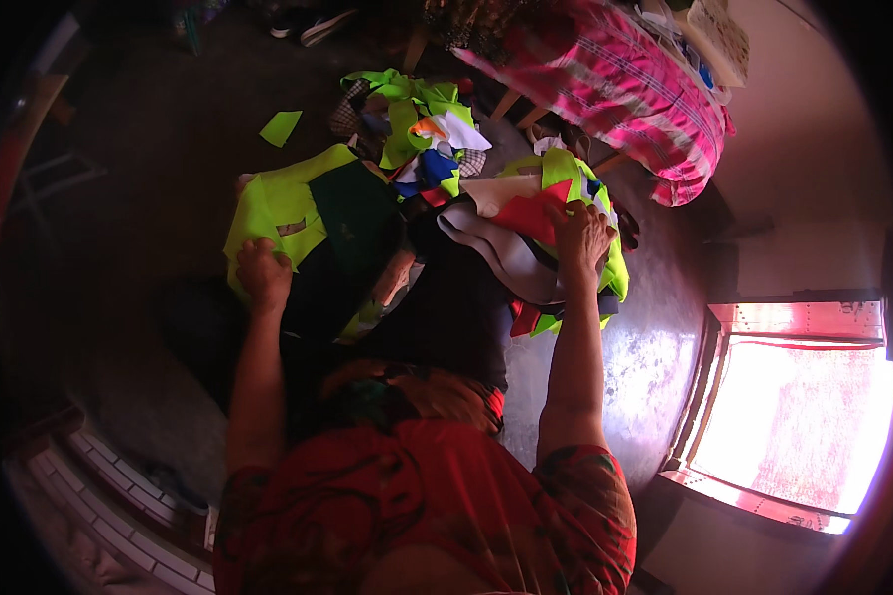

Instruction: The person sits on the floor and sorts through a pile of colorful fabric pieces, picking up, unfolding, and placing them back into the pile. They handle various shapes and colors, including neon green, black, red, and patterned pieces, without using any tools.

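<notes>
My left hand (266, 273) is closed on the lower edge of a neon yellow-green fabric piece (268, 203), which has a small hole in it and lies over my leg. Beside that piece is a dark green cloth (357, 213). On the other side, my right hand (582, 236) has its fingers bent onto a red fabric scrap (534, 212), seemingly pinching its edge. Under and around the red scrap are a grey-white cloth strip (506, 258) and more neon cloth (615, 273). The fingertips of both hands are partly hidden.
A mixed heap of fabric scraps (427, 134) lies on the floor ahead. One small neon scrap (281, 128) is apart from it. A pink checked cloth (615, 89) drapes over furniture at the far right. A bright curtained window (794, 416) is at the right; shoes (325, 28) lie at the back.
</notes>
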Motion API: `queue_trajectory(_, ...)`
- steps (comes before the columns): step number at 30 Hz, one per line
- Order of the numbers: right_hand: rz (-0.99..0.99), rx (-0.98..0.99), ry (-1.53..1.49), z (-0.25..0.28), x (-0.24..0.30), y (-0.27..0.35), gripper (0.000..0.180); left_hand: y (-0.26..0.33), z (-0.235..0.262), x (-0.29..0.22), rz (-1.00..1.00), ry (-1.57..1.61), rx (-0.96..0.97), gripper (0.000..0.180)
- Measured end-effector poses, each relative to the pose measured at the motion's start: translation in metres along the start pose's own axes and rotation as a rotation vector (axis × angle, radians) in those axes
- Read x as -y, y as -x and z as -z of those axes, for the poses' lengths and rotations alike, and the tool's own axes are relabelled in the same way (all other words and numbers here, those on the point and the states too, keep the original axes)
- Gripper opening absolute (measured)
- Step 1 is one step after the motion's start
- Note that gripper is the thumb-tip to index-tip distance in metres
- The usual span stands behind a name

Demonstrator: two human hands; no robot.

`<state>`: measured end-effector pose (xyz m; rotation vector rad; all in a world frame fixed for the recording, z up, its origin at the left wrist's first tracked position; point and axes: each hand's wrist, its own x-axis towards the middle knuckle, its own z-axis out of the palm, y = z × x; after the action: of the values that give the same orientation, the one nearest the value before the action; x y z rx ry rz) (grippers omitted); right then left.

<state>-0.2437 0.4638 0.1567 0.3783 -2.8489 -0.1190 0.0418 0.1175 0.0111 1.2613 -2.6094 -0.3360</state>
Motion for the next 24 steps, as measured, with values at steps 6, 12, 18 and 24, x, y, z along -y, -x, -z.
queue_trajectory(6, 0.135, -0.144, -0.320, -0.012, -0.010, 0.009, 0.021, 0.001, -0.002, 0.000, 0.017, 0.014, -0.008, 0.027)
queue_trajectory(12, 0.047, -0.284, -0.878, 0.015, -0.021, 0.045, 0.013, 0.000, -0.008, 0.002, 0.023, -0.022, -0.025, 0.025)
queue_trajectory(18, -0.046, -0.338, -1.144, 0.030, -0.035, 0.065, 0.009, 0.000, -0.008, 0.002, -0.001, -0.029, -0.034, 0.025)
queue_trajectory(24, 0.090, 0.090, -0.999, 0.027, -0.030, 0.089, 0.010, 0.000, -0.004, 0.000, 0.009, -0.008, -0.012, 0.024)
